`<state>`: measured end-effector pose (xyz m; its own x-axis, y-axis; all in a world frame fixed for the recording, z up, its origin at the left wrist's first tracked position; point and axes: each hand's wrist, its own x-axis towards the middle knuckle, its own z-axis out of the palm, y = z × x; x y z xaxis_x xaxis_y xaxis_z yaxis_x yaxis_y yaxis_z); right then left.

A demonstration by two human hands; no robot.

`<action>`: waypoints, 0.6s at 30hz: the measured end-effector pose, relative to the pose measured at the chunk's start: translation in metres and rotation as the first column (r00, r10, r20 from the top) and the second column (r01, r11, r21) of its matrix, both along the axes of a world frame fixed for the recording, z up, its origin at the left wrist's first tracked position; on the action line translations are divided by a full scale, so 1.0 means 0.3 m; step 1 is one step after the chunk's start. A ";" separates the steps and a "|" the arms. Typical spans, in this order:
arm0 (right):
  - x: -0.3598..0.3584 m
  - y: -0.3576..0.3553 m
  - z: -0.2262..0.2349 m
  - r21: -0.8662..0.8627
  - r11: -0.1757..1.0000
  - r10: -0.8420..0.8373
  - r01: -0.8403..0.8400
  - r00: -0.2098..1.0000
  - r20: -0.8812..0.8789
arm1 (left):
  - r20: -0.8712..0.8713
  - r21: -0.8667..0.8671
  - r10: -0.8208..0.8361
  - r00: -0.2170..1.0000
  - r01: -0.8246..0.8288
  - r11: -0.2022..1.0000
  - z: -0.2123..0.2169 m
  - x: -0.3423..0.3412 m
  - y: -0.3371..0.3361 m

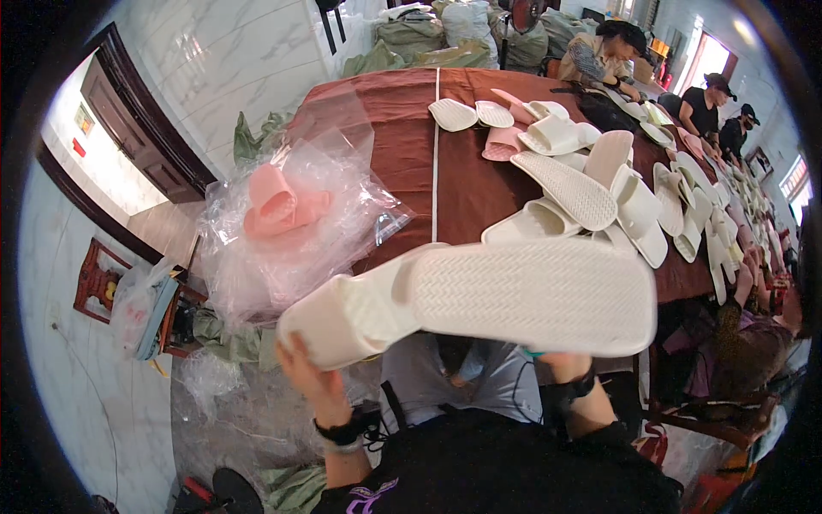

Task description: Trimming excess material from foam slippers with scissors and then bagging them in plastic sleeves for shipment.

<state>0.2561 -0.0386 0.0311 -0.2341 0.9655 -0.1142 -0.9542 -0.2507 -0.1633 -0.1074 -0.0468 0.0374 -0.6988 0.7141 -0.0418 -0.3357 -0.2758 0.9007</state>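
In front of my body I hold a pair of white slippers above the near edge of the table. My left hand (314, 379) is closed around the end of the left slipper (324, 330), which is tilted. The other white slipper (535, 295) shows its zigzag-patterned sole and overlaps the first one. My right hand (568, 367) grips this second slipper from below; its fingers are mostly hidden behind the sole. A bit of teal shows by that hand. Beyond my left hand, a pink slipper (276, 201) lies on a heap of clear plastic bags (231, 265).
A brown cloth covers the table (398, 111). White slippers (569, 188) and pink slippers (503, 144) are piled on its right side. Along the table's far right, a person (599, 60) and other co-workers handle slippers. Stuffed sacks (411, 36) stand behind; a doorway opens at left.
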 end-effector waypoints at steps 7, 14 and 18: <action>0.018 -0.135 0.058 -0.107 0.981 0.187 -0.165 0.951 0.246 | 0.161 0.083 -0.517 0.841 0.510 0.856 -0.104 0.198 0.060; -0.001 -0.256 0.030 -0.263 0.949 0.267 -0.174 0.887 0.376 | 0.103 0.047 -0.655 0.749 0.654 0.755 -0.072 0.221 0.077; -0.051 -0.256 -0.146 -0.176 0.621 0.519 -0.764 0.569 -0.639 | 0.089 -0.036 -0.786 0.612 0.791 0.611 -0.147 0.340 0.036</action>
<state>0.2408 -0.1154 -0.0127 -0.9055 0.4109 -0.1058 -0.4009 -0.7466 0.5309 -0.0055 -0.0360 -0.0068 0.1384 0.9818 -0.1298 -0.4466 0.1788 0.8767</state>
